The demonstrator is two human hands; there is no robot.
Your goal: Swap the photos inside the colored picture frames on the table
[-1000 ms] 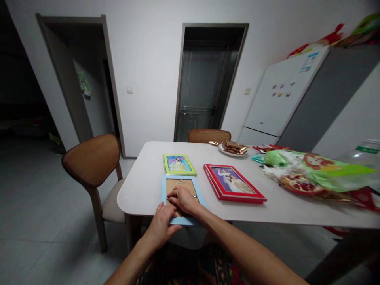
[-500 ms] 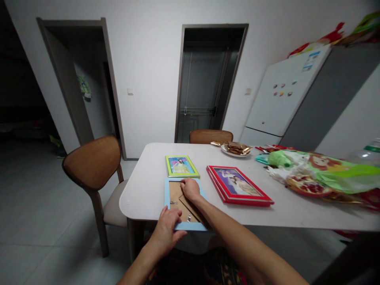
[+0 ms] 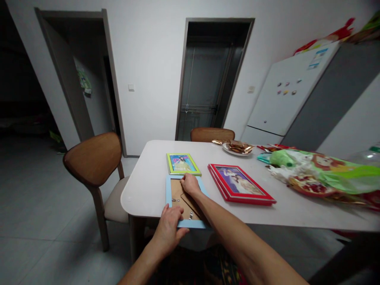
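1. The light-blue rectangular frame (image 3: 169, 194) lies back-up beneath both hands, at the near edge of the table (image 3: 142, 178).
2. Within it, a matte tan backing board (image 3: 175, 188) bears small shiny metal clips (image 3: 190, 216) near the left fingertips, and a dark-edged angular flap (image 3: 190, 205) runs partly beneath the right forearm.
3. The hands are apart: the left hand (image 3: 170, 223) rests on the frame's near left part, thumb spread from fingers; the right hand (image 3: 190, 184) bunches its fingers over the board's far part, and I cannot tell whether they pinch anything.
4. Just beyond the right hand lies a lime-green picture frame (image 3: 184, 164).
5. Right of it, red frames (image 3: 242, 184) form a sharp-cornered stack.
6. Farther right sits a crinkled plastic bag (image 3: 329, 168).
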